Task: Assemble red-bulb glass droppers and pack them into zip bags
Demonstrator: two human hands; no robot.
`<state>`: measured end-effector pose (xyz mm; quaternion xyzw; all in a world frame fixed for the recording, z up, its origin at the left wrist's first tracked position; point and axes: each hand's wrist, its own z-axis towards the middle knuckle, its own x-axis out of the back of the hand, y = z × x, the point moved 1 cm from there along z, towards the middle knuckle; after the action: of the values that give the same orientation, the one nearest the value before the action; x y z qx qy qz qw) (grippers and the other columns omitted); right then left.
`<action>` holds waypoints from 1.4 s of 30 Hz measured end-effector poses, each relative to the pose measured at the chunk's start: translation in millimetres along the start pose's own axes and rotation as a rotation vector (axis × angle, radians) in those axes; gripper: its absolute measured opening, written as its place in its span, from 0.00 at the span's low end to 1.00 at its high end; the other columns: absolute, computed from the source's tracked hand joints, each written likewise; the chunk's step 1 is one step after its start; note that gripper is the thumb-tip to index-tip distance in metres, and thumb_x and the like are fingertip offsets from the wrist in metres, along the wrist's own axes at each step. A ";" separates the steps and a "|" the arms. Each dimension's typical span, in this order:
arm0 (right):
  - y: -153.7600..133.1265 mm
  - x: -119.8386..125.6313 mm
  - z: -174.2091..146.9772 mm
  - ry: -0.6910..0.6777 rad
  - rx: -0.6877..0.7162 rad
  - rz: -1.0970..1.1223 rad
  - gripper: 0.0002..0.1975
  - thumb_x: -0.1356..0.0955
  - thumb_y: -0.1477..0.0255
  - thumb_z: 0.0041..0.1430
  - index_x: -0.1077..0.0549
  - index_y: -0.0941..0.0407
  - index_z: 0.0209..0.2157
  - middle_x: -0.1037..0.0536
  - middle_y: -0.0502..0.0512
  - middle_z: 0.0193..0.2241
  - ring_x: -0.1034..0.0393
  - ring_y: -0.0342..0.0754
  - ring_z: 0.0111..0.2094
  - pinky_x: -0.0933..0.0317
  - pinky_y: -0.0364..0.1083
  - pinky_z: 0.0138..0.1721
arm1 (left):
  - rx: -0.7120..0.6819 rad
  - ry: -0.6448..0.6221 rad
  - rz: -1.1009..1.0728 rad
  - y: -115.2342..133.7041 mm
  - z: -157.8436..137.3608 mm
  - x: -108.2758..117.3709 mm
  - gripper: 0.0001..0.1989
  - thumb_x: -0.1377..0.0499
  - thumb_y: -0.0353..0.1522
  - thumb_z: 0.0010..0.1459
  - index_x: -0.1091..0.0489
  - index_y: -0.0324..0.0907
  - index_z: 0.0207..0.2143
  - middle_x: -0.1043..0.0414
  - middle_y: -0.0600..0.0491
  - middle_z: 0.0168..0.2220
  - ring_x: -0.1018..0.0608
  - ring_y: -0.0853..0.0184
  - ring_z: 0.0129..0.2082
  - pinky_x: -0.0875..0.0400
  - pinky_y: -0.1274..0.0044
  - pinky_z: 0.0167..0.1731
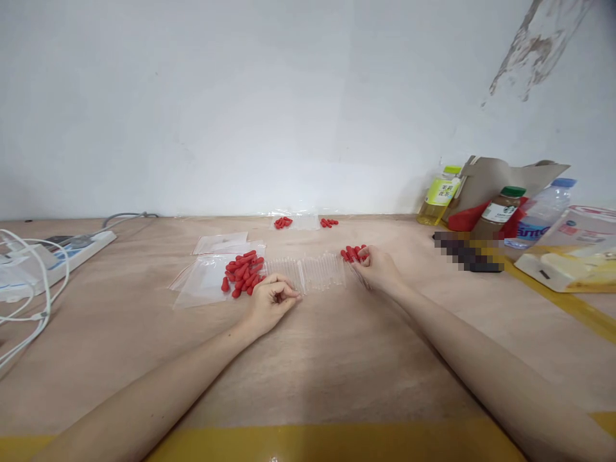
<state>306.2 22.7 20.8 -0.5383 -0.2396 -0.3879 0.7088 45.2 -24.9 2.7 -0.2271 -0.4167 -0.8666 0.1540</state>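
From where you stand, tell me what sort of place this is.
Likely a makeshift hand-assembly bench: a bare board table against a plain wall, red rubber caps beside clear tubes, and drink bottles at the side.

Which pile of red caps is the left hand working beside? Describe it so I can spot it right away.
On the tan wooden table, find the row of clear plastic tubes at the centre. The heap of small red rubber caps lies just left of it, partly on flat clear plastic bags, beside the left hand. It is the biggest red pile there.
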 end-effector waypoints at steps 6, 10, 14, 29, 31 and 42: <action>-3.4 -9.4 -5.4 0.043 0.040 -0.157 0.06 0.36 0.68 0.49 0.33 0.56 0.29 0.27 0.52 0.25 0.34 0.46 0.27 0.49 0.42 0.26 | 0.007 -0.056 0.018 0.7 0.9 1.1 0.06 0.42 0.31 0.53 0.28 0.40 0.26 0.30 0.52 0.30 0.29 0.71 0.27 0.35 0.80 0.24; -5.9 -11.0 -6.3 0.016 -0.015 -0.194 0.08 0.37 0.65 0.50 0.33 0.55 0.28 0.26 0.53 0.26 0.32 0.48 0.30 0.48 0.43 0.26 | -0.001 -0.077 0.057 2.7 -0.7 0.8 0.07 0.41 0.32 0.51 0.29 0.39 0.23 0.30 0.52 0.31 0.30 0.73 0.24 0.36 0.80 0.23; -7.2 -13.1 -6.5 0.009 -0.052 -0.187 0.10 0.37 0.63 0.50 0.32 0.56 0.26 0.26 0.52 0.26 0.32 0.48 0.31 0.47 0.43 0.27 | -0.003 -0.042 0.060 5.8 -1.7 0.3 0.15 0.38 0.35 0.48 0.35 0.37 0.15 0.32 0.52 0.29 0.32 0.75 0.21 0.37 0.81 0.20; -25.0 -16.9 -4.8 -0.131 -0.011 -0.369 0.12 0.39 0.66 0.52 0.28 0.56 0.26 0.26 0.59 0.27 0.32 0.53 0.33 0.43 0.49 0.33 | -0.117 -0.005 0.115 7.2 -2.5 3.7 0.09 0.37 0.34 0.48 0.31 0.39 0.22 0.33 0.53 0.28 0.32 0.73 0.24 0.36 0.81 0.22; -28.3 -19.2 0.0 -0.156 -0.001 -0.424 0.09 0.38 0.70 0.51 0.28 0.57 0.27 0.26 0.60 0.28 0.33 0.54 0.36 0.44 0.50 0.36 | -0.313 0.078 0.176 9.9 -5.2 6.6 0.08 0.38 0.33 0.49 0.32 0.40 0.23 0.33 0.53 0.27 0.31 0.72 0.25 0.36 0.80 0.24; -39.5 -17.2 -2.1 -0.095 0.036 -0.440 0.11 0.42 0.72 0.56 0.32 0.60 0.32 0.28 0.64 0.33 0.35 0.55 0.40 0.49 0.52 0.43 | -0.824 -0.109 0.468 12.7 -7.3 17.8 0.10 0.43 0.29 0.55 0.33 0.44 0.21 0.36 0.58 0.17 0.37 0.74 0.16 0.48 0.76 0.19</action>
<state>264.1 21.0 29.9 -0.4777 -0.3914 -0.5031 0.6046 33.9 -39.8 16.3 -0.4021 0.0165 -0.8885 0.2202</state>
